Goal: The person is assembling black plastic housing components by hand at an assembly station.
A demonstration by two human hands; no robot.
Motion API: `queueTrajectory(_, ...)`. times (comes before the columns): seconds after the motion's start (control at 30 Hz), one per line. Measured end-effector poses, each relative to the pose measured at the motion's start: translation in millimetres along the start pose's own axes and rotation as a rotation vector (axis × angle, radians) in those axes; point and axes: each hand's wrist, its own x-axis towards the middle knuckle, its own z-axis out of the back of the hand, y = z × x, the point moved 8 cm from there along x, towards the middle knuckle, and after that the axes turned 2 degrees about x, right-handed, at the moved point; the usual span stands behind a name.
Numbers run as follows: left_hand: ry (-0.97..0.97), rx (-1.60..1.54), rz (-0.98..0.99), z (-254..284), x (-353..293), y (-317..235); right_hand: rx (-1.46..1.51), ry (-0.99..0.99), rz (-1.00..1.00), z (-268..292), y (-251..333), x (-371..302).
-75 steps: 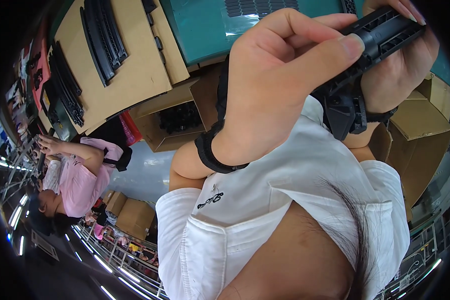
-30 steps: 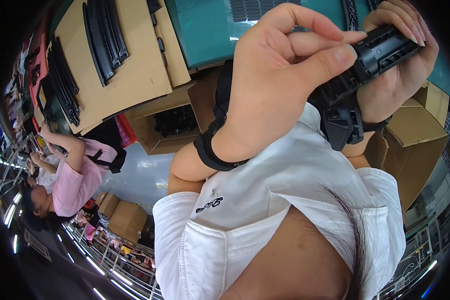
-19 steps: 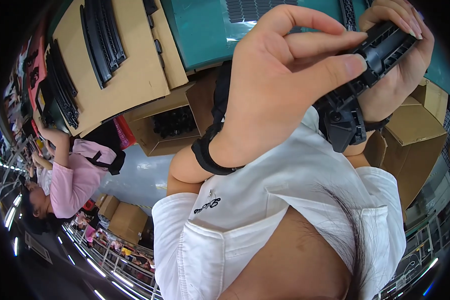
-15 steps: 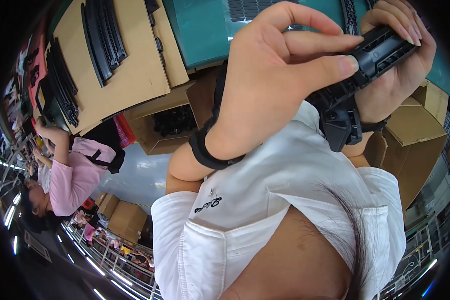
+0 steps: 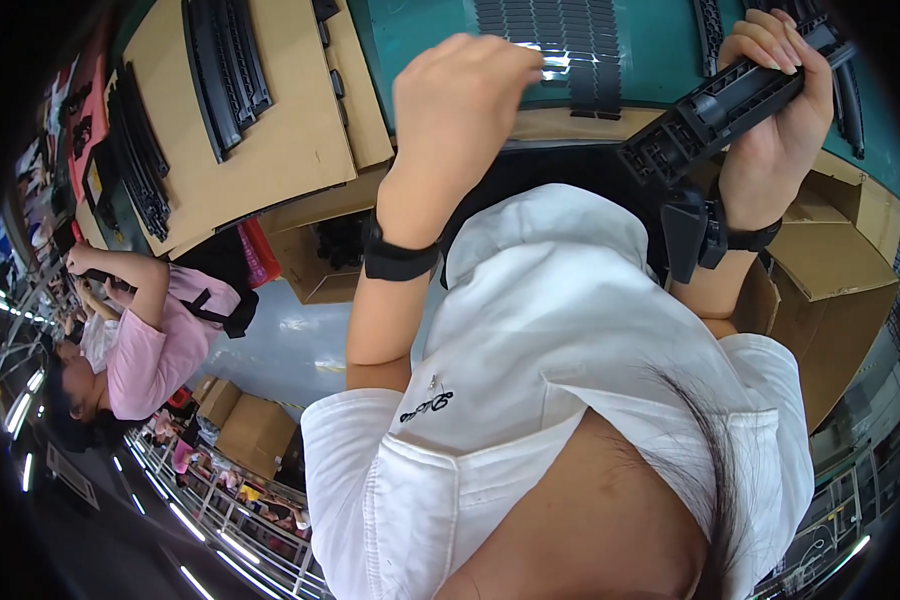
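My right hand (image 5: pixel 785 120) is wrapped round a long black plastic part (image 5: pixel 715 112) with ribbed, hollow compartments, held tilted above the table's near edge. My left hand (image 5: pixel 460 110) is over the green tabletop (image 5: pixel 410 45), fingers curled and drawn together in a pinch. It is nearest to the rows of thin black strips (image 5: pixel 595 60) laid side by side there. The fingertips are partly turned away and slightly blurred, so whatever they hold cannot be made out. Black bands circle both wrists, and a black device (image 5: pixel 692 235) sits at the right one.
Long curved black parts (image 5: pixel 225 75) lie on a cardboard sheet (image 5: pixel 300 130) at the left. More black parts (image 5: pixel 708 35) lie at the far right. Open cardboard boxes (image 5: pixel 830 260) stand below the table's edge. A person in pink (image 5: pixel 165 330) works at the left.
My left hand has let go of the black plastic part and moved left, its fingers now curled near the strips. My right hand still holds the part, which has shifted slightly.
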Motion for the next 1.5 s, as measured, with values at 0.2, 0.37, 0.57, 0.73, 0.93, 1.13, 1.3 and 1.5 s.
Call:
queueTrajectory(0.2,0.108,-0.008,-0.137,-23.3,6.3,-0.8,-0.031,-0.009,-0.049,6.4,-11.0,3.0)
queueTrajectory(0.37,0.116,-0.111,-0.145,-33.0,11.4,4.5,0.022,0.027,-0.076,6.3,-13.5,5.0)
queueTrajectory(0.57,0.344,-0.283,-0.056,-27.3,22.4,1.4,0.046,0.048,-0.089,7.3,-15.8,6.4)
queueTrajectory(0.73,0.402,-0.322,0.015,-36.8,25.8,2.9,0.073,0.05,-0.098,3.2,-18.3,3.8)
queueTrajectory(0.93,0.399,-0.361,0.09,-36.4,27.1,4.8,0.05,0.032,-0.085,3.2,-14.8,2.7)
queueTrajectory(1.13,0.326,-0.514,0.457,-32.8,9.7,23.7,0.177,0.078,-0.118,-6.2,-14.7,1.8)
queueTrajectory(1.3,0.118,-1.248,0.999,-18.3,-13.8,20.7,0.277,0.131,-0.143,-15.3,-11.3,1.3)
queueTrajectory(1.5,0.001,-1.524,1.078,-10.6,-5.6,-31.8,0.305,0.185,-0.103,-38.4,-11.9,-4.2)
